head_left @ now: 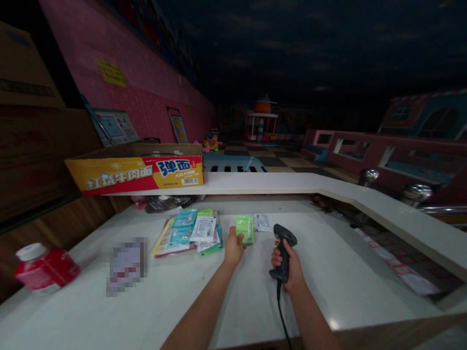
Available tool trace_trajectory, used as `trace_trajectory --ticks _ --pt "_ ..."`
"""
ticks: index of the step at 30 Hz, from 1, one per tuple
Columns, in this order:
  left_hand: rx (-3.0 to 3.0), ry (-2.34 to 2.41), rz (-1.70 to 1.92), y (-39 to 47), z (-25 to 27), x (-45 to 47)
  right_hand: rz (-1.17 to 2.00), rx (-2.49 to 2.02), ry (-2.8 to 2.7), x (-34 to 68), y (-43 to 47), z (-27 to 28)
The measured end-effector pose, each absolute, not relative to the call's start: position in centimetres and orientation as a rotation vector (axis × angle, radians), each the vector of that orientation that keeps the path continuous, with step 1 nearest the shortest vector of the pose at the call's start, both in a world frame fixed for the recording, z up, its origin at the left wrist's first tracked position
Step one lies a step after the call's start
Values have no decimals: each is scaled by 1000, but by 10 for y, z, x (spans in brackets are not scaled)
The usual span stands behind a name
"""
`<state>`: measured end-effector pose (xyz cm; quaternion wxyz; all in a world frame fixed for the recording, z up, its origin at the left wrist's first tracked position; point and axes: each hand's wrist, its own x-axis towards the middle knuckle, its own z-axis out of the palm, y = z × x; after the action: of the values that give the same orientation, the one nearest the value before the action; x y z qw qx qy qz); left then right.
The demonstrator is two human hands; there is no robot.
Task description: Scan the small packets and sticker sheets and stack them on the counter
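Observation:
My right hand [292, 265] is wrapped round the grip of a black barcode scanner [283, 253], whose cord hangs down toward me. Left of it, my left hand [234, 247] pinches the lower left edge of a green packet [245, 227] that has a small barcode near its corner. A white packet [261, 222] lies on the counter just behind and right of the green one. Farther left, a pile of flat packets [193, 231] in blue, white, green and yellow rests on the white counter [175, 301].
A red bottle with a white cap [45, 270] and a blurred-out item [127, 266] are at the left. A yellow and red carton [146, 172] stands on the raised ledge [270, 182] behind. Papers [397, 257] lie under the ledge at right.

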<state>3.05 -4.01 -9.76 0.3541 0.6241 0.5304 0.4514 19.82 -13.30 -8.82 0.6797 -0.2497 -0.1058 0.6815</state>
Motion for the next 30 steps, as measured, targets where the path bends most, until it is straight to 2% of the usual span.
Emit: trace_trajectory --ticks 6,13,22,30 --pt "1515 1280 1333 -42 -104 30 1513 -922 -456 189 -140 -81" --pt "1482 1284 1331 -42 -105 32 1369 -1291 -810 180 -177 -64" --pt "1517 1283 1318 -42 -102 32 1396 -1258 -833 188 -199 -48" --pt "1438 1222 1348 -43 -105 33 1457 -1085 -646 192 -156 -54"
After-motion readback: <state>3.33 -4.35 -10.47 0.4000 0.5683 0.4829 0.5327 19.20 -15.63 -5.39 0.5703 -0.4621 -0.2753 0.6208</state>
